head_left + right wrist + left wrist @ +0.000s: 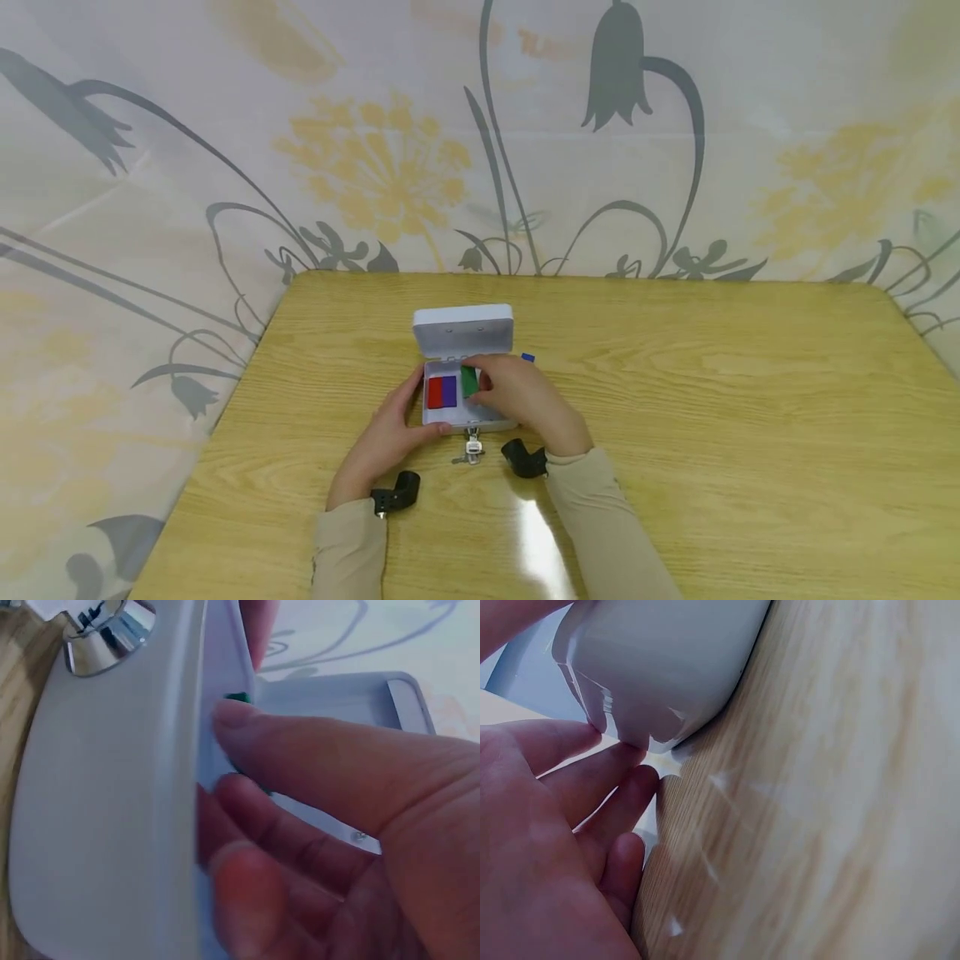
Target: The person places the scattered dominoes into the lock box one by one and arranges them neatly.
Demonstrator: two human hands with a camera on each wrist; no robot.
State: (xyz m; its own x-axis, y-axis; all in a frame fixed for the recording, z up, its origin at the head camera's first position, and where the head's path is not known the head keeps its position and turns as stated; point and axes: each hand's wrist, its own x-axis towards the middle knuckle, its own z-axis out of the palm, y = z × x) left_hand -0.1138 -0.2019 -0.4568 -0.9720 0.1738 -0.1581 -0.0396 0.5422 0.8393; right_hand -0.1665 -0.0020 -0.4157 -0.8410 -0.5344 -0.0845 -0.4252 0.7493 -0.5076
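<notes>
A small white metal cash box [459, 417] stands on the table with its lid [462, 336] raised at the back. My left hand [388, 437] holds the box's left side, thumb along the front wall and fingertips against the side wall [652, 667]. Inside the box, my right hand [522, 392] pinches a green block [468, 381] between thumb and fingers. In the right wrist view most of the green block [238, 697] is hidden by the thumb. Left of it in the box, a red block [434, 392] and a purple block [448, 392] lie side by side.
Keys [473, 448] hang from the lock at the box's front. A blue block [528, 357] shows on the table behind my right hand, partly hidden. The wooden table [735, 433] reaches back to a flower-patterned curtain [525, 167]. Each wrist carries a black camera mount [523, 459].
</notes>
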